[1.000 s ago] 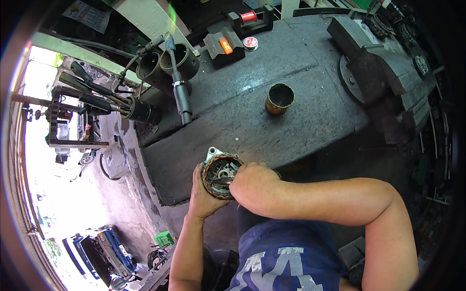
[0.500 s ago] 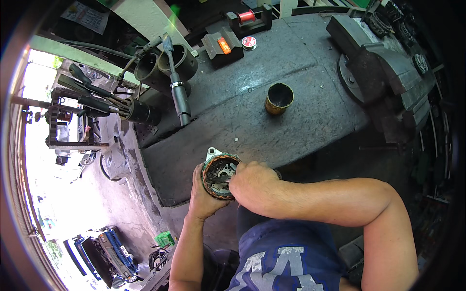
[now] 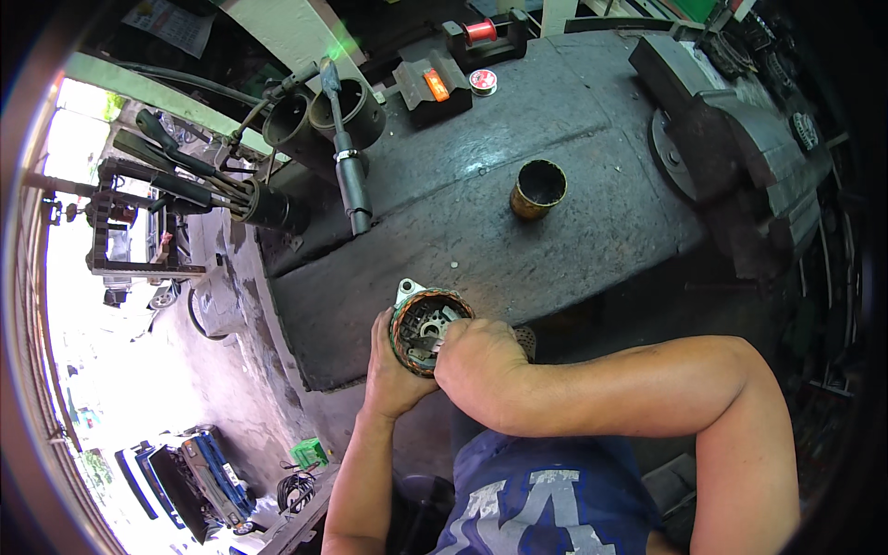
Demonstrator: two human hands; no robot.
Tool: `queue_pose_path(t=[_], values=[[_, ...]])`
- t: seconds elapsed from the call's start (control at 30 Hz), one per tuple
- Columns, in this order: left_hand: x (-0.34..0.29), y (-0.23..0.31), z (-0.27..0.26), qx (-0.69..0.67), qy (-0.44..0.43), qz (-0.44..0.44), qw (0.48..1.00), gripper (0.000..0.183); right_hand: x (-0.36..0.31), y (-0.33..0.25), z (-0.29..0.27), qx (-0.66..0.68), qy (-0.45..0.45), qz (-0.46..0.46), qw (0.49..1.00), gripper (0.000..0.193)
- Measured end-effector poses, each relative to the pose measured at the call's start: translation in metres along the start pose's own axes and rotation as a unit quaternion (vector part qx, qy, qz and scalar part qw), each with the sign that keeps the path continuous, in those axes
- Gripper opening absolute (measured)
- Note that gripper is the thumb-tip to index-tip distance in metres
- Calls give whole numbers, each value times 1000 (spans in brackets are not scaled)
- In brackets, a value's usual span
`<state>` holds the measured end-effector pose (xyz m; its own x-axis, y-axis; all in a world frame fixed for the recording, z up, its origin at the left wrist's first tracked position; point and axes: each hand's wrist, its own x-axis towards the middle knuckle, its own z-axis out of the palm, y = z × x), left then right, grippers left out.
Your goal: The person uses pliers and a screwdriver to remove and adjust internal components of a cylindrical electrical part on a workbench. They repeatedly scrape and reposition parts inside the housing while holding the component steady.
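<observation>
At the near edge of the workbench, my left hand [image 3: 392, 377] is wrapped around the side of an alternator housing [image 3: 429, 327]. The housing's open end faces up, showing a ring of copper windings, metal parts inside and a mounting lug at the far side. My right hand [image 3: 481, 363] is closed at the right rim, its fingertips reaching into the opening. A flat, thin metal piece shows by those fingertips, but I cannot make out whether it is held. Farther off on the bench stands a brown, rusty tin can [image 3: 528, 203].
A bench vise [image 3: 731, 166] occupies the right side of the workbench [image 3: 435, 217]. Two dark metal cylinders [image 3: 365, 120] stand at the back left, a grey-barrelled tool [image 3: 352, 190] leaning on them. Farther back are a V-shaped block [image 3: 421, 97] and a red spool [image 3: 480, 32].
My right hand has shifted slightly at the housing's rim, with its fingers still in the opening. The view has moved a little; my left hand keeps its hold.
</observation>
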<state>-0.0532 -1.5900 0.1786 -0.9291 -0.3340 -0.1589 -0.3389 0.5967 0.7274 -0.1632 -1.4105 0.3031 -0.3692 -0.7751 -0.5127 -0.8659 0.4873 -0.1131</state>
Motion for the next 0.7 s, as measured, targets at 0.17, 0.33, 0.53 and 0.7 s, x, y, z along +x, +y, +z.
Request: queue_pose_path(t=[0.17, 0.33, 0.53, 0.7], values=[[0, 9, -1, -5, 1, -4, 1000, 139, -4, -10, -1, -15, -4, 20, 1000, 32], [0, 16, 1, 7, -1, -21, 1000, 133, -7, -11, 3, -2, 0, 11, 1000, 32], [-2, 6, 4, -15, 4, 12, 1000, 130, 2, -18, 10, -55, -33, 13, 998, 42], [-10, -9, 13, -49, 28, 31, 998, 124, 2, -38, 15, -129, -26, 41, 990, 48]])
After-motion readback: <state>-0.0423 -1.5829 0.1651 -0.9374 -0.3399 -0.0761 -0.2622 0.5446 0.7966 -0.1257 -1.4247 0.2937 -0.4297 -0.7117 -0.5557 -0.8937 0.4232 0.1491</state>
